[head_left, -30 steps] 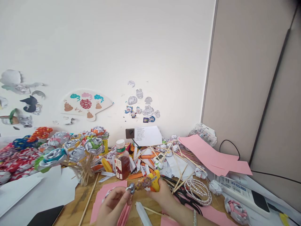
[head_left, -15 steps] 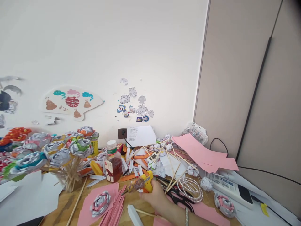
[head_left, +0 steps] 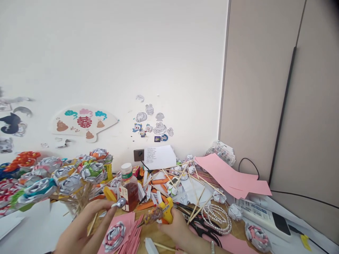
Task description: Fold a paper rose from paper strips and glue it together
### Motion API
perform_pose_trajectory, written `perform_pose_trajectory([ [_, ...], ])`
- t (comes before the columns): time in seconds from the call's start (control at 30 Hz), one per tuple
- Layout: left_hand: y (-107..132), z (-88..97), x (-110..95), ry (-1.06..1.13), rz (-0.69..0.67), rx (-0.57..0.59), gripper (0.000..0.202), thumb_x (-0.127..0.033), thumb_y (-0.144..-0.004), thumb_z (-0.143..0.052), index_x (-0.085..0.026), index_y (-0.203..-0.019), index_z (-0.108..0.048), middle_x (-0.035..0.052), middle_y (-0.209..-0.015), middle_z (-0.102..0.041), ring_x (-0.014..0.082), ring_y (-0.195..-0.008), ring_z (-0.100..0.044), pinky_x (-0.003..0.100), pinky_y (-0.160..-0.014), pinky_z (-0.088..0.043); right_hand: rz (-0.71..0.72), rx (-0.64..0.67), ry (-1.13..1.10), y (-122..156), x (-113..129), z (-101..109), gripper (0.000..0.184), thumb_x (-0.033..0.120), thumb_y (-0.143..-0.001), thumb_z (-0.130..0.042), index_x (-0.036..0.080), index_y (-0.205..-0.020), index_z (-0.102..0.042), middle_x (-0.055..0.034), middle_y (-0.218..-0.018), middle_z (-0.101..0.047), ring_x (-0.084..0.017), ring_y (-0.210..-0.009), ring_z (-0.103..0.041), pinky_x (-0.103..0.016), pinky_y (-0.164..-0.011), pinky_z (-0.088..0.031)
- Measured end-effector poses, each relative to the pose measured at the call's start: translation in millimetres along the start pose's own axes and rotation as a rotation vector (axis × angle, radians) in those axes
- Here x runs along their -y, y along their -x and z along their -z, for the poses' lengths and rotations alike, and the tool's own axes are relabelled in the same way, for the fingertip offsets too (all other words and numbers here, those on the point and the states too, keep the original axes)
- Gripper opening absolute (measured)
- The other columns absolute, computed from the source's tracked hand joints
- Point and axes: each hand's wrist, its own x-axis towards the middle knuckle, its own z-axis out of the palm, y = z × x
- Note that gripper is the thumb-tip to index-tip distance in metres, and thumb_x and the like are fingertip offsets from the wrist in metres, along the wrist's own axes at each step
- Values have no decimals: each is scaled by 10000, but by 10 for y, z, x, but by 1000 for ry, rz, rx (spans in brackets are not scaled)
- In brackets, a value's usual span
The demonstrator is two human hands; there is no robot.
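Our right hand [head_left: 180, 229], lower centre, wrapped tight round glue gun [head_left: 164, 212], nozzle aimed left. Left hand [head_left: 82, 229], lower left, fingers loose, nothing gripped. Paper rose [head_left: 115, 235] between, on pink paper [head_left: 128, 219]. We'd say: fingertips clear of hot tip.

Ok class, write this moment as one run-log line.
right hand: grips yellow glue gun | left hand: fingers extended near bottle | paper rose: on pink paper

the left hand [head_left: 79, 229], out of view a moment ago, is back near the bottle [head_left: 129, 187]; its rose [head_left: 114, 235] now lies on pink paper [head_left: 128, 219].
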Motion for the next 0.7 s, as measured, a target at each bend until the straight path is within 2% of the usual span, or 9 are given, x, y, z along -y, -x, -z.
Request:
perform_pose_trajectory([
  [0.07,-90,-95,141,-17,40,28,532,-766,-645,-504,-264,-737,-654,8,-769,-733,230,-729,-676,258,-531,-527,-5,-13,21,2,-5,-1,352,184,-576,-687,140,-921,-637,-38,-875,-699,-216,-815,-627,-291,-737,-474],
  [0.2,-135,-213,526,-63,84,131,484,-707,-618,-536,-246,-699,-662,43,-742,-751,249,-692,-695,280,-582,-539,-12,6,32,31,36,8,342,195,-586,-687,144,-920,-639,-34,-862,-698,-218,-812,-625,-295,-741,-473],
  [0.3,-106,-238,698,-76,169,174,401,-632,-632,-556,-245,-692,-647,32,-708,-746,237,-648,-692,279,-601,-537,-4,6,27,43,66,13,332,207,-586,-692,150,-910,-644,-28,-857,-697,-217,-810,-622,-291,-735,-473],
  [0.43,-70,-268,712,-67,214,171,416,-640,-642,-537,-241,-698,-636,33,-705,-738,245,-666,-690,302,-621,-532,-4,17,40,39,63,14,331,207,-576,-692,148,-899,-651,-32,-860,-695,-216,-789,-618,-297,-731,-474],
  [0.7,7,-276,563,55,190,201,523,-729,-683,-504,-225,-740,-632,33,-704,-714,235,-675,-673,306,-615,-535,21,23,32,24,24,16,362,247,-582,-702,159,-931,-662,-31,-877,-702,-221,-799,-624,-300,-726,-477],
])
